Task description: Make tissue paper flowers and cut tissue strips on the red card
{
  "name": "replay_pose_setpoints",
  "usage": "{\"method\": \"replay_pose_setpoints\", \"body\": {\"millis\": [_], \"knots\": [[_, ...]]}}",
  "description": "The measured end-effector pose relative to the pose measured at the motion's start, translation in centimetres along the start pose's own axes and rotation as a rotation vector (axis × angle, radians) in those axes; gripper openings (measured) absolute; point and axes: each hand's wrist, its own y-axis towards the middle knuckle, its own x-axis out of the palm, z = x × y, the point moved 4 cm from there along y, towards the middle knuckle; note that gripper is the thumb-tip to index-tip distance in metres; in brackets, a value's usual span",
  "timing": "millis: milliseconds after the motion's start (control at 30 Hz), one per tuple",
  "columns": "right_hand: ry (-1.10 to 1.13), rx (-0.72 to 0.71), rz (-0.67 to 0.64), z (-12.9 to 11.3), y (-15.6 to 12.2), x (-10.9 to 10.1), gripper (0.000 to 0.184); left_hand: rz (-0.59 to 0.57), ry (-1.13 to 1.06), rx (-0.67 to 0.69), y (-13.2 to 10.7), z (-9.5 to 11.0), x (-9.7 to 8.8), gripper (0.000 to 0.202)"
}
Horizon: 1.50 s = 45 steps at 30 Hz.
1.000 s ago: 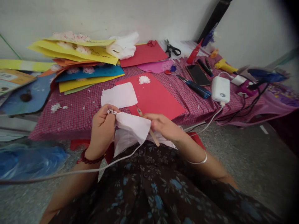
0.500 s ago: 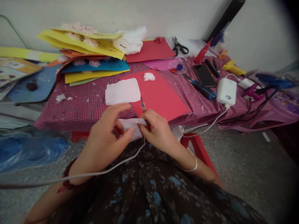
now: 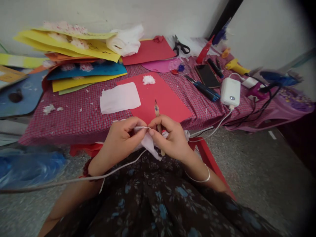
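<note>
My left hand [image 3: 120, 140] and my right hand [image 3: 170, 136] meet over my lap, both pinching a piece of white tissue paper [image 3: 149, 143] between them. A wooden pencil [image 3: 157, 113] stands up through the fingers of my right hand, its tip pointing toward the table. Just beyond my hands a red card sheet [image 3: 160, 97] lies on the checked red tablecloth [image 3: 81, 112]. A flat white tissue square [image 3: 119, 98] overlaps its left edge, and a small crumpled white tissue ball [image 3: 148, 79] sits at its far end.
A pile of yellow, blue and orange card sheets [image 3: 74, 62] fills the back left. Scissors [image 3: 180, 47], a phone [image 3: 206, 75], pens [image 3: 202, 89], a white power bank [image 3: 230, 92] with a cable and a red bottle [image 3: 203, 52] lie at the right. A white cable [image 3: 74, 179] crosses my lap.
My hands have come together, the left closing its fingers onto the tissue. The pencil in my right hand now stands more upright. The camera has shifted slightly.
</note>
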Motion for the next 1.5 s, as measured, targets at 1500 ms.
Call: {"method": "replay_pose_setpoints", "body": {"millis": [1500], "knots": [[0.328, 0.187, -0.116, 0.3, 0.0, 0.8, 0.007, 0.031, 0.396, 0.339, 0.0, 0.6, -0.1, 0.015]]}}
